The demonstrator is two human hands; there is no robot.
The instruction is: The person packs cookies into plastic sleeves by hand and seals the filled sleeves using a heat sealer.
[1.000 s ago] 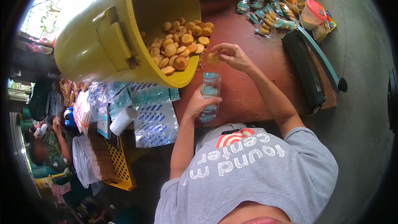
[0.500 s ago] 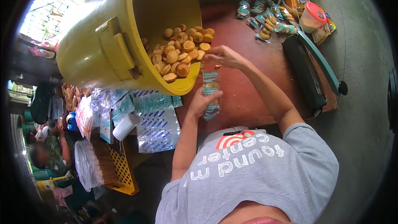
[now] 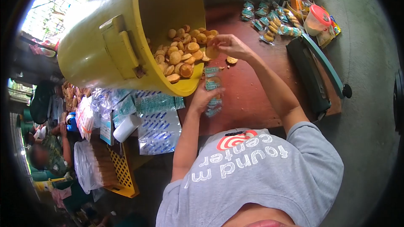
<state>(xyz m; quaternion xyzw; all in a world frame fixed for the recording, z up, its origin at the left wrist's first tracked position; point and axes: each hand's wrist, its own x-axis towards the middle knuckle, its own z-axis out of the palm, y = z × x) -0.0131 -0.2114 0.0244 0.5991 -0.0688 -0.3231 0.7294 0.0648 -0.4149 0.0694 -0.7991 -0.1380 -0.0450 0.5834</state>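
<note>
My left hand (image 3: pixel 204 97) is wrapped round a clear plastic packet (image 3: pixel 213 85) with teal print, held upright with its top end toward the barrel; its contents are blurred. Beyond it, my right hand (image 3: pixel 230 46) pinches a round golden biscuit (image 3: pixel 212 51) at the barrel's lip. Many similar biscuits (image 3: pixel 175 57) lie in a heap inside the tipped yellow barrel (image 3: pixel 136 38). One loose biscuit (image 3: pixel 232 59) rests on the reddish-brown table (image 3: pixel 252 88), just below my right hand, with crumbs nearby.
Filled biscuit packets (image 3: pixel 269 21) lie at the table's far right, beside a tub with a red lid (image 3: pixel 318 19). A bag sealer (image 3: pixel 313 73) stands along the right edge. Printed plastic bags (image 3: pixel 160 130) hang at the left. Another person (image 3: pixel 50 155) is at far left.
My right hand has moved slightly toward the barrel and now shows a biscuit in its fingers. A loose biscuit now shows on the table. My left hand and packet have shifted slightly upward.
</note>
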